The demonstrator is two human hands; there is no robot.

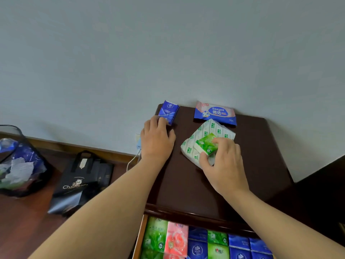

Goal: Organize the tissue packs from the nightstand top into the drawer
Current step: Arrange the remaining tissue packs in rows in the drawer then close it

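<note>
- On the nightstand top [214, 184], right hand [226, 165]: thumb and fingers pinch a small green tissue pack [206, 143], which lies on a larger white pack with green print [209, 131].
- Left of that white pack, left hand [157, 140]: fingers loosely curved, fingertips touching a blue tissue pack [169, 112] at the nightstand's back left corner.
- Behind the white pack, against the wall: a blue and pink wipes pack [214, 113], lying flat.
- Below the nightstand's front edge: open drawer [139, 238] holding rows of green, pink and blue packs [197, 242].
- Left of the nightstand, on the floor: a black paper bag [82, 182], a bin [20, 161], a white cable [132, 159].
</note>
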